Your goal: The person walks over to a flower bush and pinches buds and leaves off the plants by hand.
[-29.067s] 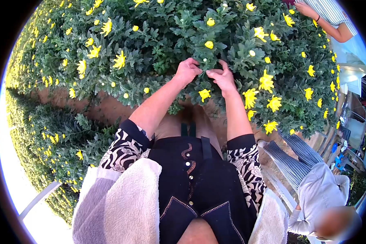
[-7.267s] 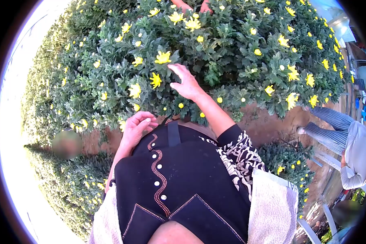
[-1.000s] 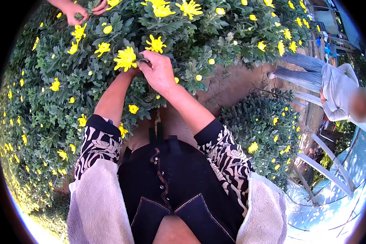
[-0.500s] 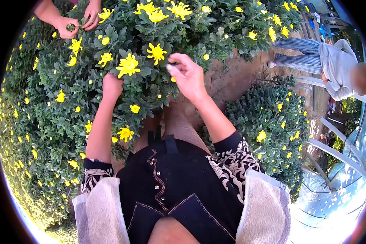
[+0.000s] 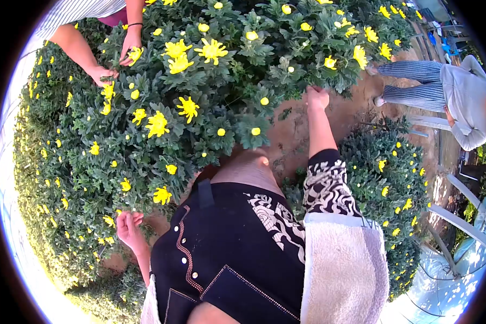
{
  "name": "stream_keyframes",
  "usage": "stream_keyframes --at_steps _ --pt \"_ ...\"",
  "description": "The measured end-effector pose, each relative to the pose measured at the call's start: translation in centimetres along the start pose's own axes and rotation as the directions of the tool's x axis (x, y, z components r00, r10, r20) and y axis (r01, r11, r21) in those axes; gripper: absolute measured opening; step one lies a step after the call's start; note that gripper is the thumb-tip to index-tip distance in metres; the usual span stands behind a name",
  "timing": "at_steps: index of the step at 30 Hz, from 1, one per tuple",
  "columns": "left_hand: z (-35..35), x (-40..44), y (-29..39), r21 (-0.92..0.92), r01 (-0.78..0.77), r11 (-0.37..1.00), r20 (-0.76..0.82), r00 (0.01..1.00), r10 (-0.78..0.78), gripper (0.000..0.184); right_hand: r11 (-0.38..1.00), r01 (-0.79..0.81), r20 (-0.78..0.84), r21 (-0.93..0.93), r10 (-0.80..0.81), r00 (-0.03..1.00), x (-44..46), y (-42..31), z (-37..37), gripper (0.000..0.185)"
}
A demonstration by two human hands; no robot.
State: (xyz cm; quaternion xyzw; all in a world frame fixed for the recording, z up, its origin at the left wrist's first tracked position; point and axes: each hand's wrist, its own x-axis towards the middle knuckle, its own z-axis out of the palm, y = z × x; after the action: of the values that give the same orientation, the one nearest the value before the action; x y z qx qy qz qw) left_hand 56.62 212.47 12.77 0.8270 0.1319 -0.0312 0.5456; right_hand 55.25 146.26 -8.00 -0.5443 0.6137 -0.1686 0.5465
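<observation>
Right hand (image 5: 317,98): fingers curled at edge of flowering plants (image 5: 162,86); cannot tell whether it grips anything. Yellow flower (image 5: 330,62) just beyond it. Left hand (image 5: 129,225): loosely curled, contents unclear; small bloom (image 5: 109,221) at its left.

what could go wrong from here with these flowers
The right hand is at the edge of the leaves; a hard tug might tear them, though its fingertips are too hidden to show any grip. The left hand is low, near an open yellow flower, and could knock its petals if it swings up carelessly.
</observation>
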Motion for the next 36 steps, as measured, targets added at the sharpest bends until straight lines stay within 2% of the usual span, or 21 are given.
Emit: stream_keyframes --at_steps 1,2,3,6,7,8,9,10,11,14,16,22,24,26,27,28,30,31,33,34,36 --pt "0.5 -1.3 -0.3 -0.028 0.066 0.997 -0.085 0.994 -0.068 0.009 0.905 0.105 -0.012 -0.413 -0.121 0.993 1.8 0.5 0.2 0.036" --pt "1.8 -2.4 -1.1 -0.02 0.064 0.998 -0.1 0.993 -0.066 0.009 0.637 0.194 0.041 -0.746 -0.248 0.968 4.1 0.6 1.0 0.044" --pt "2.9 -3.5 -1.7 -0.049 0.105 0.993 -0.066 0.992 -0.108 0.009 0.51 0.252 0.094 -0.822 -0.315 0.945 6.2 1.5 2.2 0.057" --pt "6.4 -7.0 -1.5 -0.007 0.204 0.979 0.018 0.979 -0.204 0.009 0.54 0.268 0.109 -0.798 -0.309 0.945 10.1 4.2 4.1 0.053" --pt "7.3 -8.0 -1.3 0.008 0.22 0.976 0.022 0.975 -0.22 0.009 0.663 0.151 0.062 -0.734 -0.156 0.986 11.0 3.6 4.4 0.061" --pt "8.0 -9.1 -1.0 0.023 0.234 0.972 0.026 0.972 -0.234 0.009 0.655 0.164 0.087 -0.737 -0.148 0.985 11.6 3.2 4.4 0.061" --pt "8.3 -10.0 -1.0 0.027 0.24 0.97 0.005 0.971 -0.24 0.009 0.239 0.319 0.318 -0.917 -0.043 0.947 12.1 2.9 4.3 0.052" --pt "8.6 -10.7 -0.9 0.021 0.26 0.965 0.006 0.966 -0.26 0.009 0.071 0.414 0.415 -0.907 -0.002 0.91 12.0 3.1 3.9 0.051" --pt "8.7 -11.3 -0.9 0.015 0.28 0.96 0.009 0.96 -0.28 0.008 0.12 0.408 0.41 -0.905 -0.005 0.912 12.0 4.4 3.2 0.05" --pt "9.0 -12.5 -1.7 0.03 0.304 0.952 -0.006 0.953 -0.304 0.007 0.602 0.2 0.245 -0.773 -0.007 0.969 11.9 8.8 1.5 0.048" --pt "9.4 -12.6 -1.4 0.015 0.304 0.952 -0.008 0.953 -0.304 0.007 0.742 0.118 0.221 -0.661 0.042 0.974 11.5 10.8 0.0 0.047" --pt "10.9 -10.5 1.7 0.09 0.273 0.958 0.064 0.958 -0.279 0.008 0.927 -0.041 0.172 -0.374 0.112 0.979 14.0 11.3 -0.5 0.045" --pt "11.7 -9.9 2.9 0.103 0.266 0.958 0.078 0.958 -0.275 0.008 0.979 -0.205 0.198 -0.009 0.202 0.959 15.6 10.2 0.0 0.044" --pt "12.9 -9.5 3.7 0.109 0.214 0.971 0.087 0.971 -0.224 0.008 0.871 -0.353 0.282 0.34 0.264 0.923 16.1 9.3 -0.7 0.044" --pt "13.4 -9.3 4.1 0.116 0.18 0.977 0.123 0.973 -0.194 0.012 0.844 -0.359 0.316 0.398 0.241 0.917 15.7 9.3 -1.8 0.044" --pt "14.7 -8.7 5.1 0.108 0.174 0.979 0.126 0.974 -0.187 0.012 0.974 -0.22 0.175 -0.06 0.227 0.958 13.8 8.3 -2.8 0.042" --pt "17.9 -7.4 7.4 0.309 -0.399 0.863 0.32 0.898 0.3 0.017 0.787 0.057 0.138 -0.615 0.036 0.99 8.9 7.7 -4.6 0.037" --pt "19.6 -7.0 8.7 0.229 -0.347 0.91 0.39 0.889 0.241 0.019 0.7 0.209 0.235 -0.683 -0.06 0.97 7.4 8.6 -5.3 0.036" --pt "23.3 -6.2 11.8 0.072 -0.132 0.989 0.556 0.828 0.07 0.02 0.948 0.066 0.453 -0.312 0.087 0.887 3.0 7.8 -5.6 0.035" --pt "25.5 -5.9 13.0 0.011 0.032 0.999 0.653 0.756 -0.032 0.019 0.948 0.063 0.449 -0.313 0.089 0.889 1.8 7.6 -5.0 0.035" --pt "30.5 -5.4 13.0 -0.065 0.039 0.997 0.797 0.603 0.028 0.018 0.832 0.538 0.365 -0.136 -0.463 0.808 0.2 7.0 -3.8 0.043"
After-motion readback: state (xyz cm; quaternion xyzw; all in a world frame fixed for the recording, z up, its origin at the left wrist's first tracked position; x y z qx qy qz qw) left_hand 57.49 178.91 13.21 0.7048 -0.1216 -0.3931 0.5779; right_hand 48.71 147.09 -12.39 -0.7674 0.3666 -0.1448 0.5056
